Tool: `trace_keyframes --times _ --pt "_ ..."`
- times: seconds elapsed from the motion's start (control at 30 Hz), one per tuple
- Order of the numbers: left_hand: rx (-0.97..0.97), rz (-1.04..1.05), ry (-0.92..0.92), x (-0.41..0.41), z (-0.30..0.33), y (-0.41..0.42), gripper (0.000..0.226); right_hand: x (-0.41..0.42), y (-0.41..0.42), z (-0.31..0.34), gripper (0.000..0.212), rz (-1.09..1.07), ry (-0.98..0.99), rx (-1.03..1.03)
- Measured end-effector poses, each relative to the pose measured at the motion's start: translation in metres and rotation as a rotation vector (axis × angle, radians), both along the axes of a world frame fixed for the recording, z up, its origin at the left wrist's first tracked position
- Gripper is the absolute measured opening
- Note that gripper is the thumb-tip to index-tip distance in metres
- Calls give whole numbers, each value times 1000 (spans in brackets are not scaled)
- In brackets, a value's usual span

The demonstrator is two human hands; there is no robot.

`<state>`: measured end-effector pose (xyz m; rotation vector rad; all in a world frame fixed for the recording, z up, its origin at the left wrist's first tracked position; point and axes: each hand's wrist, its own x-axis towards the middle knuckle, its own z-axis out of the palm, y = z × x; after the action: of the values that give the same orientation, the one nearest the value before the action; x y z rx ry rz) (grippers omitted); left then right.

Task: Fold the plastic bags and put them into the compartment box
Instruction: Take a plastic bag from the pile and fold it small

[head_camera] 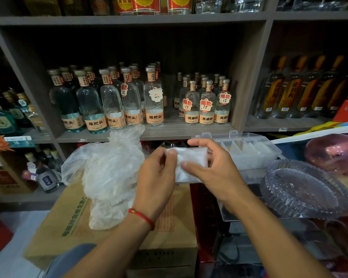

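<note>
— Plastic bag (191,163), folded into one flat white rectangle, is held in the air between both hands, above the edge of a cardboard carton (68,223).

— How is it gripped?

— It is pinched at its left end by the curled fingers of the left hand (159,177), on whose wrist one red cord bracelet (143,217) is worn. Its right half is clasped by the right hand (215,171), the thumb laid across the front and the fingers curled over the top edge.

— And the remaining bags?

— One loose, crumpled heap of clear plastic bags (111,177) is seen on the carton, just left of the left hand; the bags in it cannot be counted.

— Where is the compartment box (249,153)?

— One clear box is set behind the right hand, lid raised; several compartments are visible, and folded white pieces seem to be lodged in some.

— What surrounds it?

— One ribbed glass dish (305,189) is placed to its right. Behind, two groups of clear bottles (133,101) with orange labels are ranged on a grey shelf (169,133).
</note>
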<state>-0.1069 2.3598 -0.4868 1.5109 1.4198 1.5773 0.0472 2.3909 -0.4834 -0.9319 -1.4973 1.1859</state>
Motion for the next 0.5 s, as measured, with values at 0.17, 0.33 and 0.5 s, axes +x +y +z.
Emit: trace_keyframes --times 0.17,0.33,0.5 --pt "132 83 136 16 -7 22 32 -8 9 2 33 -198 143 -214" --pt "99 95 104 27 -20 35 27 -36 16 -17 32 -392 247 -243" --pt "88 113 -17 23 -22 43 28 -48 23 -26 23 -578 205 3"
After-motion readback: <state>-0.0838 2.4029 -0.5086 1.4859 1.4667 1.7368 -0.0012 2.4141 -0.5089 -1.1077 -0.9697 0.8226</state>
